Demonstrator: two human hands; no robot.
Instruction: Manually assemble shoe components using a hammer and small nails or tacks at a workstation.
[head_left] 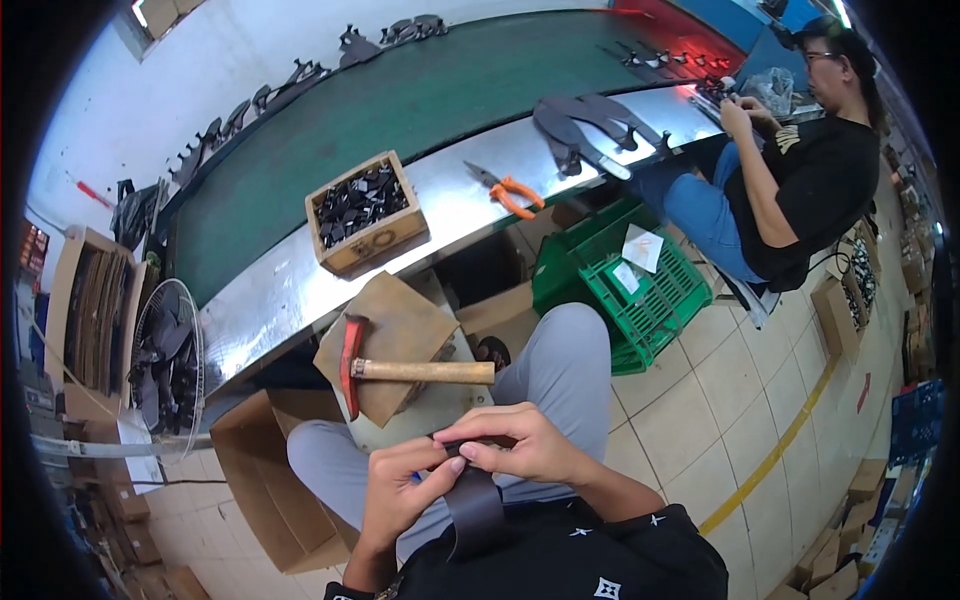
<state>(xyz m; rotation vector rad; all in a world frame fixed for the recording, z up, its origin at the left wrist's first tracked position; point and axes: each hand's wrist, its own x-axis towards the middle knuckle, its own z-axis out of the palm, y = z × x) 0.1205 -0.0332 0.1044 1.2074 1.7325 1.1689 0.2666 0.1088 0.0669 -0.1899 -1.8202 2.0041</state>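
The left hand [400, 490] is pinching the upper end of a dark flat strap [475, 508], its grip clamping thumb against fingers. The right hand [530, 450] is holding the same end, its grip also closed on it, the thumbs nearly meeting. The strap is hanging over the lap, near a hammer [425, 372] lying on a brown board [400, 308].
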